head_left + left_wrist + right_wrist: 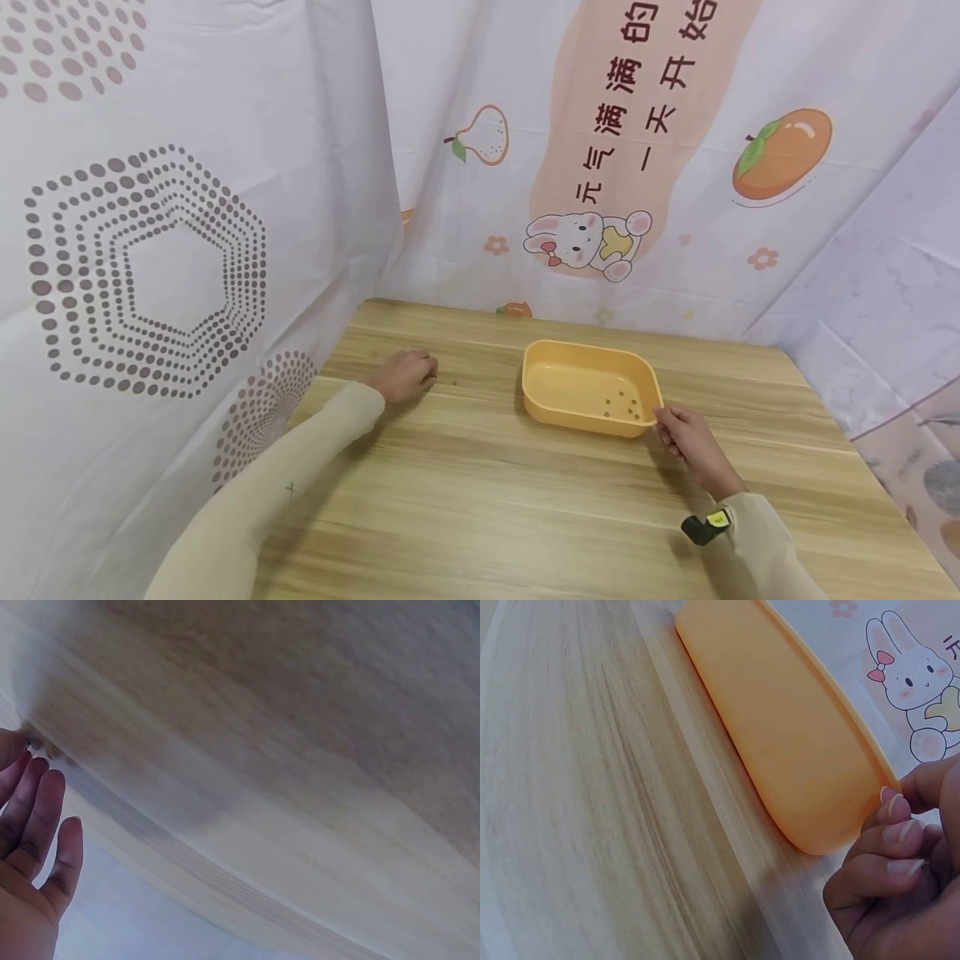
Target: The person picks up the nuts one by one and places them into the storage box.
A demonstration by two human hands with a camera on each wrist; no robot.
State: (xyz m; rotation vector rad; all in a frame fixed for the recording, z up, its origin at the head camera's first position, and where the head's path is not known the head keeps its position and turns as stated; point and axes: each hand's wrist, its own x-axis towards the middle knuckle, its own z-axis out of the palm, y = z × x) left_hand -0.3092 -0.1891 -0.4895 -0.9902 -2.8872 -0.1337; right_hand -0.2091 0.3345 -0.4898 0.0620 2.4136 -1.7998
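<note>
My right hand [692, 446] pinches the rim of a yellow-orange plastic tray [585, 423] at its near right corner. In the right wrist view, the thumb and index finger of that hand meet at the tray rim [832, 675], the other fingers curled below. Several small metal nuts [621, 393] lie in the right part of the tray. To the left, my left hand [405, 375] is low over the table, its thumb and fingertip pinching a small metal nut [31, 742], partly hidden. Just right of those fingers, another tiny nut [454, 383] lies on the wood.
The wood-grain table [480, 500] runs back to a printed white curtain [465, 225]. A dotted white curtain [315, 208] hangs along the left side, close to the left arm. On the right wrist sits a small black device [703, 528] with a yellow label.
</note>
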